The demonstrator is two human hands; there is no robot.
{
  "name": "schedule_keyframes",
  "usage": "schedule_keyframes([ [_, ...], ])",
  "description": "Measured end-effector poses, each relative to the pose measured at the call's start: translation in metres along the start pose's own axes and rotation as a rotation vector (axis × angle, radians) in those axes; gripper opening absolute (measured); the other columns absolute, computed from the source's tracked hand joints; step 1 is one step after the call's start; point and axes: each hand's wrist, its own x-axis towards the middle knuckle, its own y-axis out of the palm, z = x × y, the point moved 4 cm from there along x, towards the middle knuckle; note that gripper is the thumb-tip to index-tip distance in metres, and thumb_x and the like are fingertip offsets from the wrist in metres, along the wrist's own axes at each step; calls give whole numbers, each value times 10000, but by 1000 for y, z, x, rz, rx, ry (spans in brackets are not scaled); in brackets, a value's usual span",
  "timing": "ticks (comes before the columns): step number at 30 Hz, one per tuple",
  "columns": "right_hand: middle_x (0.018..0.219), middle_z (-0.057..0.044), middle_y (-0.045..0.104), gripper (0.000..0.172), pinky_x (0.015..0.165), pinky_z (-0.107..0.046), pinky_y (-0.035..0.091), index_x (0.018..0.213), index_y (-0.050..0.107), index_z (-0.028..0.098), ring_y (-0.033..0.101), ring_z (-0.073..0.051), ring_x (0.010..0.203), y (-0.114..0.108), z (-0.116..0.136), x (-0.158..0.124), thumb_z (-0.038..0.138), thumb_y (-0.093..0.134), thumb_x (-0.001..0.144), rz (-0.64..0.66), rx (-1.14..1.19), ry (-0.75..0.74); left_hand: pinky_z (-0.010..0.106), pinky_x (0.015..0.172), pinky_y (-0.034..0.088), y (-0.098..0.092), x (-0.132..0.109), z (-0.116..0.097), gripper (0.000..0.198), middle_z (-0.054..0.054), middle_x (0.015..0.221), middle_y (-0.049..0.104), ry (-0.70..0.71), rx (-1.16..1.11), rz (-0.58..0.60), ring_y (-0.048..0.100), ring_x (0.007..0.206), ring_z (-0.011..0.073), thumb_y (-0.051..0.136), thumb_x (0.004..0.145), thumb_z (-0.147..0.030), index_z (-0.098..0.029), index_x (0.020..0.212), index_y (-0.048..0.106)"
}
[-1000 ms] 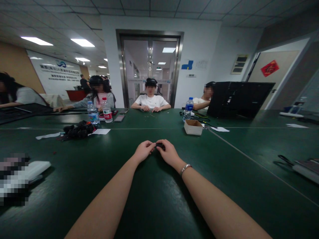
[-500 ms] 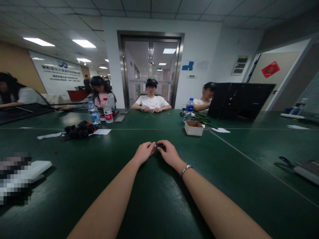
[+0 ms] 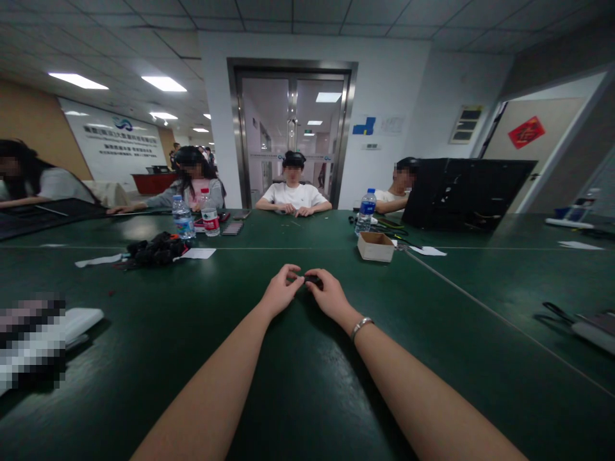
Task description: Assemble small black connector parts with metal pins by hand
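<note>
A small dark object [image 3: 314, 280] is between the fingers of my right hand [image 3: 329, 293], just above the green table [image 3: 298, 371]. What it is cannot be made out. My left hand [image 3: 282, 289] is close on its left side, fingers apart and curved, with the thumb tip at or very near the object's left end. Nothing else shows between the left fingers. A metal bracelet [image 3: 360, 328] circles my right wrist.
Beyond my hands stand an open cardboard box [image 3: 375, 247], a blue-labelled bottle [image 3: 366, 211], two bottles at the left and a black cable bundle [image 3: 156, 250]. A large black monitor [image 3: 464, 194] is at the back right. Several people sit around the table.
The fingers of my left hand have opened and spread from their pinch near the dark object. My right hand keeps hold of it.
</note>
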Motion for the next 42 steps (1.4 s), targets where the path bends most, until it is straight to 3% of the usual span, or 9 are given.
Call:
schedule_keyframes([
  [2, 936, -43, 625, 199, 828, -328, 465, 953, 632, 193, 577, -159, 874, 0, 0, 0, 135, 579, 770, -4, 5, 16, 197, 533, 453, 0, 0, 0, 328, 54, 1023, 589, 26, -26, 20, 576, 734, 120, 581, 784, -377, -217, 1070, 555],
  [5, 932, -44, 628, 195, 823, -328, 466, 952, 635, 193, 575, -157, 867, 0, 1, 0, 138, 576, 774, 7, 1, 17, 211, 543, 459, 1, 2, 4, 263, 39, 833, 598, -15, -5, 28, 571, 699, 129, 514, 824, -413, -173, 901, 589],
  [8, 935, -45, 630, 206, 821, -327, 467, 950, 636, 193, 575, -153, 864, 0, 2, -1, 122, 569, 769, 10, 1, 9, 228, 549, 457, 2, 5, 9, 382, 29, 701, 583, -65, 42, 3, 563, 647, 133, 430, 852, -503, -157, 808, 586],
  [14, 931, -42, 635, 196, 834, -336, 467, 937, 641, 197, 583, -160, 876, 0, -1, 1, 136, 578, 761, -12, 22, 25, 201, 514, 451, 1, 2, 3, 309, 61, 1015, 602, 44, -11, 20, 583, 722, 129, 563, 797, -391, -209, 1046, 576],
  [21, 948, -50, 636, 193, 840, -335, 466, 949, 641, 193, 585, -164, 886, 1, 1, 0, 148, 573, 774, 17, 11, 27, 234, 571, 460, 2, 3, 8, 332, 34, 788, 607, -30, 58, 34, 577, 698, 140, 461, 842, -476, -174, 869, 597],
  [27, 942, -45, 628, 194, 834, -339, 471, 953, 637, 195, 586, -165, 879, 2, -3, 1, 159, 560, 779, 5, 30, 40, 202, 536, 451, 1, -1, 0, 283, 57, 1072, 584, 42, -20, 31, 578, 743, 121, 562, 788, -318, -221, 1054, 557],
  [34, 944, -47, 636, 196, 837, -335, 465, 946, 642, 191, 583, -164, 883, 1, 1, 0, 150, 561, 773, 18, 11, 34, 236, 586, 457, 3, 1, 6, 301, 31, 780, 606, -13, 13, 58, 581, 720, 143, 448, 855, -441, -176, 891, 586],
  [39, 941, -44, 633, 209, 839, -331, 468, 947, 639, 193, 583, -162, 886, 2, -2, 1, 138, 550, 765, 8, 20, 31, 238, 619, 469, 1, 1, 2, 287, 41, 961, 609, 82, 13, 8, 590, 721, 122, 544, 811, -357, -211, 1058, 562],
  [42, 935, -39, 631, 208, 834, -335, 472, 943, 640, 203, 584, -165, 881, 3, -3, 1, 150, 552, 762, 7, 23, 41, 224, 617, 468, 1, 0, 0, 250, 50, 998, 610, 115, 11, 34, 589, 745, 120, 545, 805, -295, -211, 1036, 588],
])
